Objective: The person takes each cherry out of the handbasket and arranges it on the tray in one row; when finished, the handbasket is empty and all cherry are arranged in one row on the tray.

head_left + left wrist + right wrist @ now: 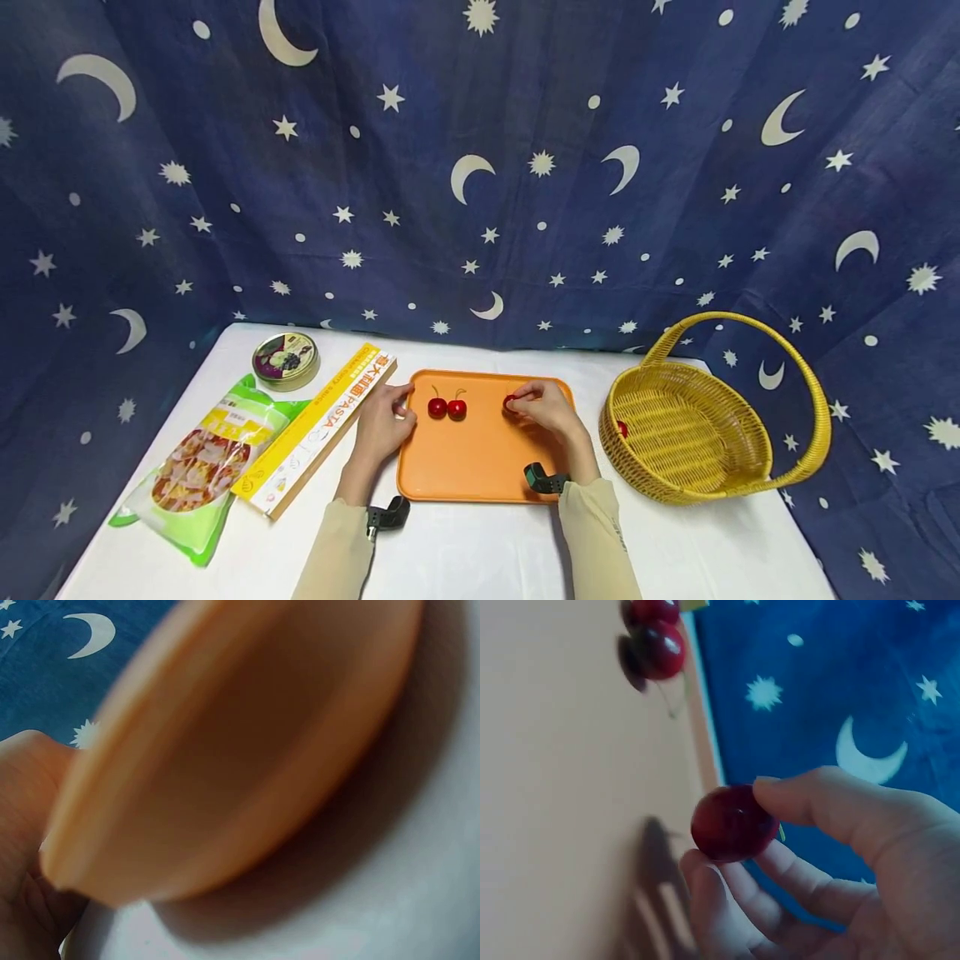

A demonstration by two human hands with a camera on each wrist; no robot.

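Note:
An orange tray [476, 463] lies on the white table, and two red cherries [447, 409] with stems sit side by side in its upper left part. At the tray's left rim, my left hand [385, 423] holds the edge with its fingers bent; in the left wrist view the tray's side [225, 765] hides part of the grip. Over the tray's right half, my right hand [549, 410] pinches another cherry [735, 823] between thumb and fingers. The right wrist view shows this cherry held just above the tray surface.
To the right stands a yellow wicker basket [761, 446] with a tall handle and a small red thing [622, 428] inside. At left are a pasta box [318, 433], a green-and-yellow food bag [206, 467] and a round tin [286, 358]. A starry blue curtain [480, 250] hangs behind.

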